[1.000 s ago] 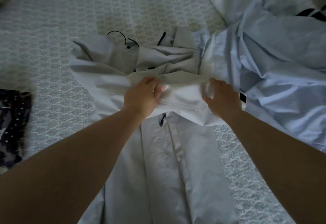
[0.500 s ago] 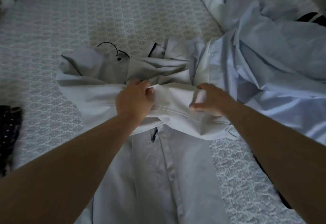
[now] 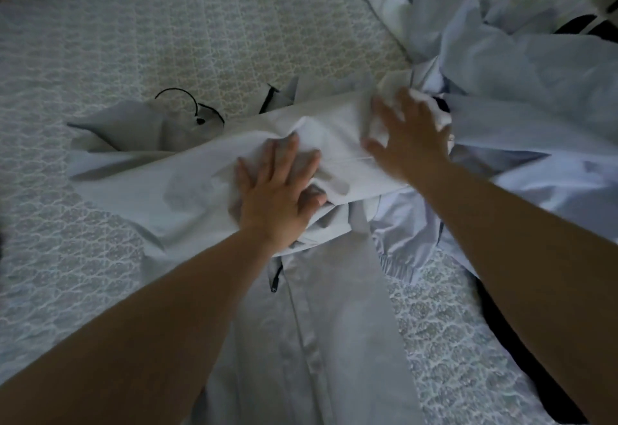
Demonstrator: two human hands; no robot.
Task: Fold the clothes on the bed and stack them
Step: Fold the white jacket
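Change since half a second ago: both hands have let go of the folded edge they pinched; fingers now lie spread flat on the cloth.

1. Pale grey jacket (image 3: 311,341): front panel with zip placket runs toward the viewer at bottom centre; black zip pull (image 3: 275,282) lies just left of the placket. A sleeve (image 3: 187,177) is folded crosswise over the chest, its end reaching left.
2. Left hand (image 3: 277,197): palm down, fingers straight and spread, pressing the folded sleeve at the jacket's middle. Holds nothing.
3. Right hand (image 3: 406,137): blurred; fingers spread, flat on the right end of the fold, pinching nothing as far as can be seen.
4. Light blue shirt (image 3: 521,90): crumpled heap at right, touching the jacket's right side and lying partly under the right forearm.
5. Black drawcord (image 3: 179,93): looped beside the jacket's hood area, beyond the fold.
6. Bed (image 3: 167,23): patterned white cover under all items.
7. Dark garment (image 3: 521,357): strip at the right edge, partly hidden by the arm.
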